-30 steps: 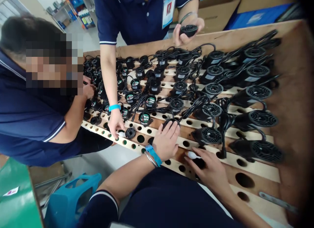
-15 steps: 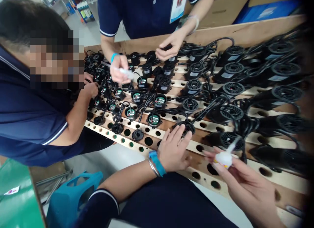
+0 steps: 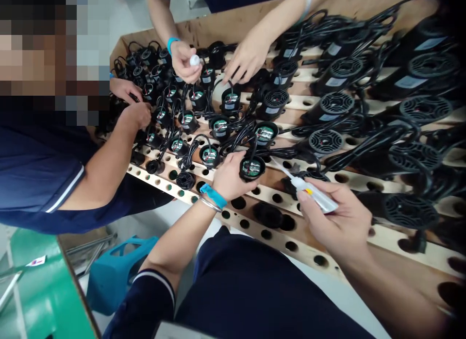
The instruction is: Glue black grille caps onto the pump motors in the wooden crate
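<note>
Left hand [image 3: 226, 177]: gripping a black round part [image 3: 252, 168] above the holed wooden rack [image 3: 305, 252]. Right hand [image 3: 338, 225]: holding a white tube [image 3: 316, 195], nozzle pointing toward the part.

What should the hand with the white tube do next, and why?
Probably the right hand should ease the tip of the white tube across to the round black part held in the left hand. The nozzle points at it but looks short of touching, and the part's open side, with its green board, faces up.
</note>
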Tool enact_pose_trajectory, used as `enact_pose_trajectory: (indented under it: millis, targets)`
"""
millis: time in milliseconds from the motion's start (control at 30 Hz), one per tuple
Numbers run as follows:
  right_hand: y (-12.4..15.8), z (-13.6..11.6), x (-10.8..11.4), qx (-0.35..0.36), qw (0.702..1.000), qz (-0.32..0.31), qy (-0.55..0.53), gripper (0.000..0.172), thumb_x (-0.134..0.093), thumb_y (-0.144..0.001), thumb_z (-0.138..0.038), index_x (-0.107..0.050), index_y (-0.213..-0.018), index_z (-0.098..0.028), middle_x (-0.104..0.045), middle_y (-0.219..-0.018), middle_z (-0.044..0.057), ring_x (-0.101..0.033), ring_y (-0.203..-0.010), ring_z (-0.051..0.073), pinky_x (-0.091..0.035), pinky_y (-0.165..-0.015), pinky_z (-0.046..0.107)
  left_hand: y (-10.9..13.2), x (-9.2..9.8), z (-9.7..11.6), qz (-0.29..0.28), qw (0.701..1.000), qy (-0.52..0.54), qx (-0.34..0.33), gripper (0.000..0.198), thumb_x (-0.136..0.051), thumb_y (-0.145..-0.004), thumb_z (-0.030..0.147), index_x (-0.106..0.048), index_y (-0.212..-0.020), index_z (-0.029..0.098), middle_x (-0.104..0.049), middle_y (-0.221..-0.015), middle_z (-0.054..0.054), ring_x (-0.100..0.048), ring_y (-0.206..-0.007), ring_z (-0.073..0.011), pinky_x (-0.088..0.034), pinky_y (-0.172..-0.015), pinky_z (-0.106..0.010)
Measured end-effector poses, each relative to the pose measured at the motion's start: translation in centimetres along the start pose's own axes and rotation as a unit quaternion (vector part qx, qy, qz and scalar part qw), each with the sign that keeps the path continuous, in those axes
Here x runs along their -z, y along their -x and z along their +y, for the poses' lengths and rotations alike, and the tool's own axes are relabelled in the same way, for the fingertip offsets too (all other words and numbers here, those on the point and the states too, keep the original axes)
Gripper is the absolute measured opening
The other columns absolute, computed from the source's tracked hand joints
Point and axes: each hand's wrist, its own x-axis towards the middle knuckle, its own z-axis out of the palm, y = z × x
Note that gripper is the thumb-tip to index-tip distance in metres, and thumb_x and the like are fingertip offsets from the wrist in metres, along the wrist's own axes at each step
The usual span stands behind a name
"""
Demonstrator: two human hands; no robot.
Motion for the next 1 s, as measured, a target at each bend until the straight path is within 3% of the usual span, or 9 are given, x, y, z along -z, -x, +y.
enact_pose_trajectory:
  millis: [100,267,433,667,1000]
  targets:
    - [0.1,0.2,-0.8,0.023,0.999,0.030,0.039,0.031,-0.068,-0.078,-0.037,-0.065,-0.103,-0.021,-0.070,-0.088,0.006,-0.064,-0.068,0.018,-0.053,-0.062,0.032,-0.3,0.0,-0.4,-0.028,0.999,0.021,-0.010,0.070,-0.077,-0.061,0.030,-0.049,-0.122,0.012,-0.058,-0.121,-0.016,-0.057,-0.113,-0.0282,-0.046,-0.101,-0.042]
    - [0.2,0.8,-1.7,0.097,0.988,0.026,0.113,0.033,-0.067,-0.080,-0.037,-0.063,-0.106,-0.019,-0.071,-0.083,0.005,-0.064,-0.062,0.016,-0.053,-0.058,0.029,0.2,-0.1,-1.3,-0.026,0.999,0.038,-0.022,0.069,-0.076,-0.062,0.028,-0.048,-0.123,0.014,-0.058,-0.124,-0.014,-0.056,-0.115,-0.0273,-0.046,-0.101,-0.041]
    - [-0.6,1.0,-2.2,0.169,0.957,-0.009,0.234,0.034,-0.057,-0.086,-0.044,-0.063,-0.106,-0.018,-0.071,-0.086,0.006,-0.067,-0.065,0.018,-0.052,-0.057,0.027,0.6,-0.3,-1.7,-0.018,0.999,0.041,-0.009,0.067,-0.075,-0.064,0.025,-0.048,-0.124,0.011,-0.058,-0.125,-0.017,-0.057,-0.113,-0.0282,-0.048,-0.098,-0.043]
    - [-1.2,1.7,-2.6,0.202,0.937,-0.041,0.282,0.041,-0.052,-0.089,-0.046,-0.065,-0.107,-0.011,-0.071,-0.089,0.011,-0.067,-0.069,0.020,-0.053,-0.065,0.027,1.0,-0.7,-1.8,-0.012,0.998,0.052,-0.024,0.067,-0.073,-0.065,0.022,-0.047,-0.126,0.015,-0.056,-0.129,-0.014,-0.057,-0.115,-0.0263,-0.049,-0.098,-0.042]
    - [-1.6,1.5,-2.8,0.206,0.939,-0.047,0.273,0.039,-0.050,-0.090,-0.045,-0.067,-0.104,-0.014,-0.071,-0.094,0.011,-0.068,-0.075,0.021,-0.054,-0.069,0.029,1.3,-0.9,-1.8,-0.007,0.999,0.049,-0.024,0.066,-0.072,-0.067,0.023,-0.046,-0.126,0.012,-0.056,-0.129,-0.016,-0.056,-0.117,-0.0270,-0.051,-0.096,-0.041]
